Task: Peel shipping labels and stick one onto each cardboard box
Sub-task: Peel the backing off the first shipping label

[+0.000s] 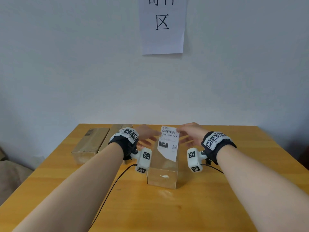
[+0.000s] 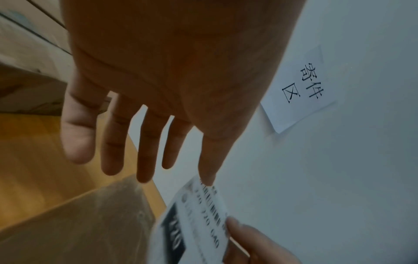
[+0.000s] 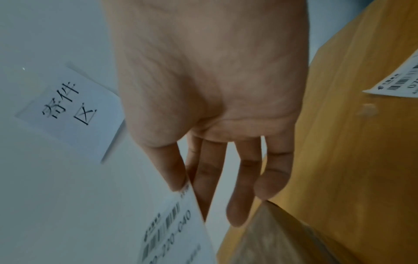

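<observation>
The right hand pinches the top right corner of a white rectangular shipping label printed with a barcode and "220" between thumb and forefinger, the other fingers hanging straight and loose. The left hand is spread, fingers straight; only its thumb tip touches the label's top left corner, and whether a finger backs it from behind cannot be told. The label hangs tilted above the far end of a long brown cardboard box wrapped in clear tape, its lower part over the box top; whether it already touches the cardboard is unclear. This box lies lengthwise at the middle of a yellow-orange wooden table. Two more long cardboard boxes lie side by side at the table's far left. Another printed label lies on the table to the right. Behind stands a pale wall with a white paper sign bearing black characters.
</observation>
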The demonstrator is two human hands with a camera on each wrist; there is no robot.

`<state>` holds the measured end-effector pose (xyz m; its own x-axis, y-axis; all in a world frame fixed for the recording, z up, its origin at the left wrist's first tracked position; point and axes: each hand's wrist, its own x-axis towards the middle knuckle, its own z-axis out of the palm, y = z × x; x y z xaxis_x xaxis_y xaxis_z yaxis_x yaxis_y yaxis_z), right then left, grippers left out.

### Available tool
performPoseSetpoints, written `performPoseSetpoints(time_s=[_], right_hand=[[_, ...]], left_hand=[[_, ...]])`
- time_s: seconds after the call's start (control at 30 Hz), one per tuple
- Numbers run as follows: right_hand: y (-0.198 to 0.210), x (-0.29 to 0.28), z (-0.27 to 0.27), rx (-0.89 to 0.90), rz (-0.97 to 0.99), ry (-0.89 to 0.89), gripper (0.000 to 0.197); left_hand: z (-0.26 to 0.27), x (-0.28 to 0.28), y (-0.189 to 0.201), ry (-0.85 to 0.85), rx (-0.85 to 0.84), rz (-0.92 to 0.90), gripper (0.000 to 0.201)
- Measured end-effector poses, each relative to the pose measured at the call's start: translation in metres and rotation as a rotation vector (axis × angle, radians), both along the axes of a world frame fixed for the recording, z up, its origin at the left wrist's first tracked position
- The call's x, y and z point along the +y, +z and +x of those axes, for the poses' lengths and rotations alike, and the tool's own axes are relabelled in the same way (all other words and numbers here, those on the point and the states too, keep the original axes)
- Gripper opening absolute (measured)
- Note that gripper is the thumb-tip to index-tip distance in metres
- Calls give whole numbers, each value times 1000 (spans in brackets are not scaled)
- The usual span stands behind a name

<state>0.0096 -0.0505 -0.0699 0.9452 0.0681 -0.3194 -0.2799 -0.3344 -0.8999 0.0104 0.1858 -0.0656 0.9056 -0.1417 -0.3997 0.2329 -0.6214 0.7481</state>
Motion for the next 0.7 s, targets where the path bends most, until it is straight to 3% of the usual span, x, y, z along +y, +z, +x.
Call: performPoseSetpoints(time_s=[0.17,0.3,0.47,0.6,0.7], right_hand=[[32,3,7,-146,119,-8,17],[47,7,7,-186,138,42,25],[56,13,-1,-150,21,191,25],[65,18,-1,-251,50,104,22],[73,21,1,-360,41,8,19]], left_hand=[[0,-3,20,34,-160,-122,18],[8,-1,33,216,-284,-267,21],[13,1,47,390,-345,-471,21],[14,0,58,457,-390,-498,28],[16,-3,70,480,-592,-427,22]])
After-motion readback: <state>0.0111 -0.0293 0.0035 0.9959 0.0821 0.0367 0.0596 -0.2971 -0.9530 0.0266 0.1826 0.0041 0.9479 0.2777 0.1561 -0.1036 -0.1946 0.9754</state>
